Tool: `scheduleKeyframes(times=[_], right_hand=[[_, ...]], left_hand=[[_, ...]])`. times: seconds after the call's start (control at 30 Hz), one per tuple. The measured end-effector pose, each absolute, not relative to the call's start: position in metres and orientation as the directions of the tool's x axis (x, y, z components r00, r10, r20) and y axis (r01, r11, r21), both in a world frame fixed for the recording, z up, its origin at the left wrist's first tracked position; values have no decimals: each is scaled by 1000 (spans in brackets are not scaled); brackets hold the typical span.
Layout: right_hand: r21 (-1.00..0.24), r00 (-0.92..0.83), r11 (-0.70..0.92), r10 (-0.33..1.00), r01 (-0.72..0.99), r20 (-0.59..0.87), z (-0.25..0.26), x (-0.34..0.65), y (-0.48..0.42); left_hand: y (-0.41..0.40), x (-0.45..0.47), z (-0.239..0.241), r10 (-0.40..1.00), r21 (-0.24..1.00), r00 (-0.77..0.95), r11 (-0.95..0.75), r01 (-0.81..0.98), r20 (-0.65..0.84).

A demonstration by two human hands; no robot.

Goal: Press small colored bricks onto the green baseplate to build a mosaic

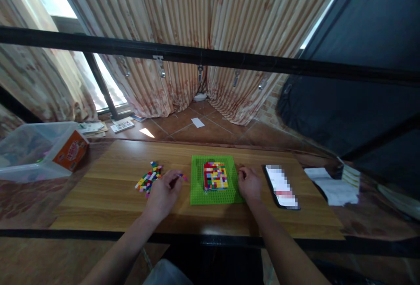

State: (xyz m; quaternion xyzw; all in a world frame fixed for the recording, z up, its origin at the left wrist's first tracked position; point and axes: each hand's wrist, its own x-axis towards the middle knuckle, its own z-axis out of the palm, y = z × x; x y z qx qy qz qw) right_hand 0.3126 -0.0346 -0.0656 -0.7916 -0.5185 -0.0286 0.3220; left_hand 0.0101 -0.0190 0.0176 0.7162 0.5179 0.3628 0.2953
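A green baseplate (200, 189) lies on the wooden table (108, 197) with a block of red, yellow and other coloured small bricks (215, 175) built on it. My left hand (164, 193) rests left of the plate, its fingers pinched on a small brick (182, 175) near the plate's edge. A loose pile of coloured bricks (148, 179) lies just left of that hand. My right hand (249, 184) sits at the plate's right edge, fingers curled against the table; whether anything is in them I cannot make out.
A phone (281, 186) lies right of my right hand. White papers (331, 186) sit at the table's right end. A clear plastic bin (29, 149) with an orange box (70, 150) stands at the far left. A black bar (210, 60) crosses above.
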Motion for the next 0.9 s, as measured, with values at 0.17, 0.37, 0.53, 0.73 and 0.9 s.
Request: scheduleKeyframes(times=[0.17,0.37,0.53,0.73,0.9], right_hand=[[-493,457,-239,800,837,388,-66,313,-34],[-507,457,-226,798,832,393,-65,312,-34],[-516,461,-224,796,827,392,-65,311,-34],[-542,467,-216,798,812,381,-64,310,-33],[-567,473,-202,792,799,385,-64,310,-33]], left_hand=[[-19,27,14,958,878,254,-231,418,131],[-21,38,13,962,941,272,-84,328,-9],[-21,42,15,964,953,253,2,303,-82],[-14,50,13,966,972,243,32,233,-90],[-9,56,6,968,971,214,80,226,-130]])
